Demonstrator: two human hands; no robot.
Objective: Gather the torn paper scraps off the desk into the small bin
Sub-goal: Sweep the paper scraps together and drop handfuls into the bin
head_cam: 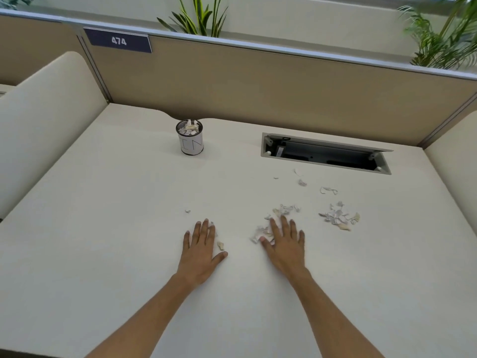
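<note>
Bench [103,228]: pale cream top, walled by tan partitions at the back and cushioned side panels. I see it from the head view, looking down.
Left hand [200,250]: flat on the bench, palm down, fingers spread, thumb out to the side. It grips nothing that I can see.
Scraps by left hand [220,245]: one small piece lies in the crook between thumb and index finger; another bit pokes out at the index fingertip. A lone speck [187,211] sits just ahead of the fingers.
Right hand [284,245]: also flat, palm down, fingers spread, resting on top of a scrap pile.
Pile under right hand [260,232]: torn white and tan pieces showing at the thumb side and beyond the fingertips; part of it is hidden under the palm.
Second pile [338,217]: a loose cluster to the right of the right hand, apart from it, untouched.
Stray scraps [302,182]: a few thin pieces scattered between the piles and the open cable hatch [325,153].
Small bin [190,137]: upright mesh cup with a white paper wrap, standing at the back of the bench, well ahead of the left hand. Scraps already lie inside, heaped near the rim.
Number plate [118,41]: reads 474, fixed on the partition at upper left.
Plants [198,16]: green fronds behind the partition.
</note>
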